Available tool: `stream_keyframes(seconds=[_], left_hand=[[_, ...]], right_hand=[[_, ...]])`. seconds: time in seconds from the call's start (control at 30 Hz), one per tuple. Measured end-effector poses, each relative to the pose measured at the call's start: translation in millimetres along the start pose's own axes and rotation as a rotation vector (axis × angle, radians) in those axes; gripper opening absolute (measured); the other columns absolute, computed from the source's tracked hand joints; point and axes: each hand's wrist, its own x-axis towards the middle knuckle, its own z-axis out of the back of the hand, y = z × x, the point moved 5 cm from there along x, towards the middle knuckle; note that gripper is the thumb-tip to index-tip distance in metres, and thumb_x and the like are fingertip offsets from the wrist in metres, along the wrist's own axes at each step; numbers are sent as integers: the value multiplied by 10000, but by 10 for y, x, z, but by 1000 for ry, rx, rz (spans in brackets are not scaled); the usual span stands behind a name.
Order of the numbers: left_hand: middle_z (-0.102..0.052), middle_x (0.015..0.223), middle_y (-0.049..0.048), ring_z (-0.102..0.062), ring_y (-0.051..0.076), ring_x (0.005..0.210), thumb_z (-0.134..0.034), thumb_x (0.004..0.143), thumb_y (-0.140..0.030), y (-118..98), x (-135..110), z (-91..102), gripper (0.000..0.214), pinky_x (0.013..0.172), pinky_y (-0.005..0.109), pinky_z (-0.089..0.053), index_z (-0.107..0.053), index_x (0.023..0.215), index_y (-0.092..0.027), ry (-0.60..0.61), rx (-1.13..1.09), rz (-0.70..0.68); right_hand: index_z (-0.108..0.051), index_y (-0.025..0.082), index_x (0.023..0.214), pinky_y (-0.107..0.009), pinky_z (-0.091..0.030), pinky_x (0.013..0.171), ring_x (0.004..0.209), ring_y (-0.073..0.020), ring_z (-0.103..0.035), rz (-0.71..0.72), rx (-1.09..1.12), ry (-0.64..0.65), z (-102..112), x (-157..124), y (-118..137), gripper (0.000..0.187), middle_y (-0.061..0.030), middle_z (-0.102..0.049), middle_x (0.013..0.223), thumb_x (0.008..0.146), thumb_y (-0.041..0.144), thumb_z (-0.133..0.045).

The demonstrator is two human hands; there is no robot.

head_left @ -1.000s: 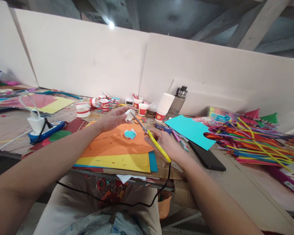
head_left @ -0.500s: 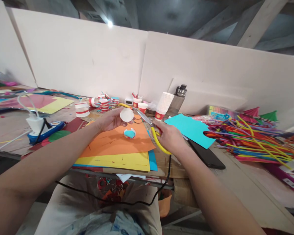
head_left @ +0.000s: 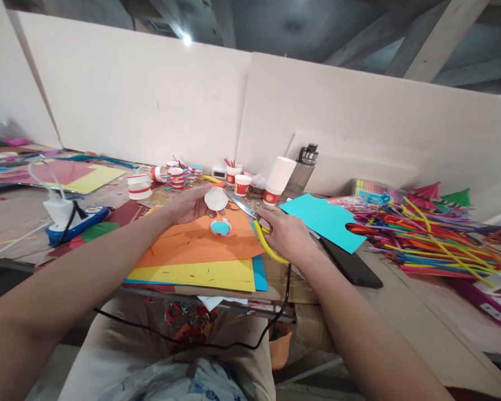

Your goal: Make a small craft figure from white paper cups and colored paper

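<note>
My left hand [head_left: 191, 204] grips a small white round paper piece [head_left: 216, 199], possibly part of a paper cup, above an orange sheet. In my right hand [head_left: 287, 229] are scissors with yellow handles [head_left: 267, 243]. Their blades [head_left: 241, 205] point left, with the tips at the right edge of the white piece. I cannot tell whether they touch it. Below my left hand, a short white ring with a light blue inside [head_left: 220, 226] rests on the orange sheet [head_left: 200, 243]. Yellow sheets [head_left: 192, 275] and blue paper lie underneath.
Paper cups [head_left: 280, 174] stand stacked beside a grey bottle [head_left: 303, 170]. Cut cup pieces [head_left: 139, 186] sit at the back left. A turquoise sheet [head_left: 323, 220] partly covers a black phone [head_left: 353, 264]. Colourful pipe cleaners [head_left: 434, 245] lie right; a blue power strip [head_left: 79, 224] lies left.
The scissors have shifted slightly left and down, bringing their tips to the white piece. That piece has tilted in my left hand and now looks more cone-like.
</note>
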Motion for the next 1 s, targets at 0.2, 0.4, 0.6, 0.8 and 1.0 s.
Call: stream_keyframes(seconds=[0.2, 0.4, 0.6, 0.8, 1.0], left_hand=[[-751, 928, 188, -707, 198, 715, -558, 928, -487, -27, -6, -7, 424, 530, 242, -496, -685, 936, -83, -22, 37, -1], [-754, 919, 176, -704, 194, 718, -533, 946, -473, -37, -11, -11, 408, 542, 239, -497, -689, 934, -96, -10, 42, 11], [-747, 877, 169, -694, 190, 685, -539, 945, -466, -45, -19, -7, 412, 534, 248, -499, -694, 912, -86, -33, 29, -1], [-751, 847, 159, -691, 181, 666, -567, 935, -452, -57, -21, -17, 392, 529, 235, -512, -689, 897, -81, -33, -15, 22], [-752, 820, 154, -682, 175, 645, -572, 931, -444, -51, -27, 8, 378, 519, 226, -508, -678, 918, -81, -35, -29, 49]], right_hand=[[-587, 273, 1376, -304, -492, 731, 1008, -252, -693, -13, -39, 33, 0, 2, 2, 510, -80, -680, 1309, 875, 211, -512], [-581, 263, 1385, -310, -494, 780, 1030, -256, -688, -3, -39, 25, -6, 9, -9, 518, -81, -701, 1274, 871, 217, -528], [-604, 235, 1356, -312, -480, 810, 1017, -254, -689, 27, -36, 9, 14, 5, 3, 479, -93, -697, 1277, 886, 212, -513], [-599, 222, 1357, -314, -472, 813, 998, -255, -690, 45, -39, 17, 32, 1, 27, 464, -109, -692, 1276, 901, 220, -514], [-595, 202, 1363, -318, -472, 809, 977, -259, -698, 71, -42, 10, 28, 4, 33, 466, -116, -696, 1268, 903, 212, -520]])
